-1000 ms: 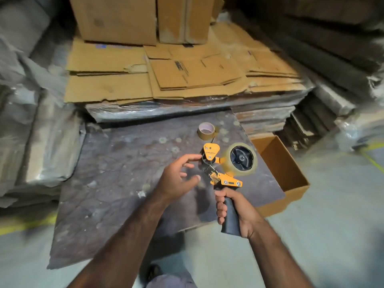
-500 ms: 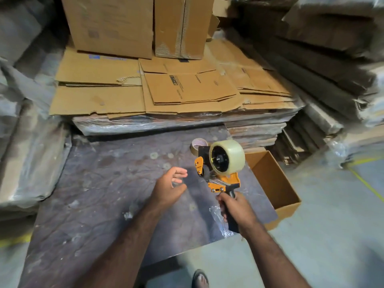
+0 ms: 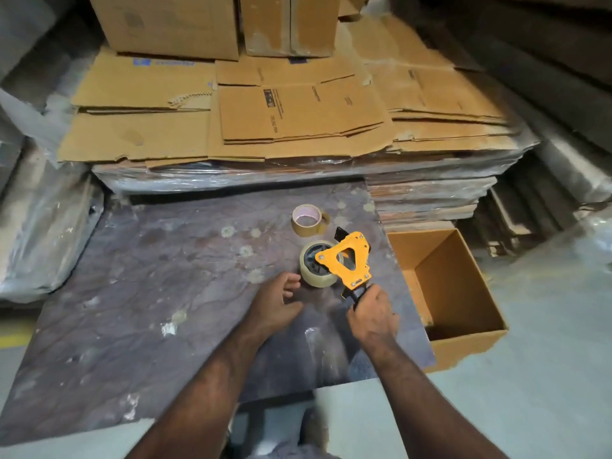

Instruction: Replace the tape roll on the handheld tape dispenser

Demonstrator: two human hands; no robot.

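Lowered since a moment ago, the tape dispenser (image 3: 347,260) now lies on its side on the worn board (image 3: 132,293), new roll (image 3: 314,270) mounted. His right hand (image 3: 372,318) grips the handle; left hand (image 3: 275,306) rests loosely spread beside it. Old core (image 3: 306,220) sits just behind.

Your orange-and-black tape dispenser (image 3: 347,260) carries a pale, translucent tape roll (image 3: 314,270) above a mottled purplish-grey board (image 3: 165,276); behind it sit a tan spent roll (image 3: 307,220) and brown cardboard (image 3: 298,117).
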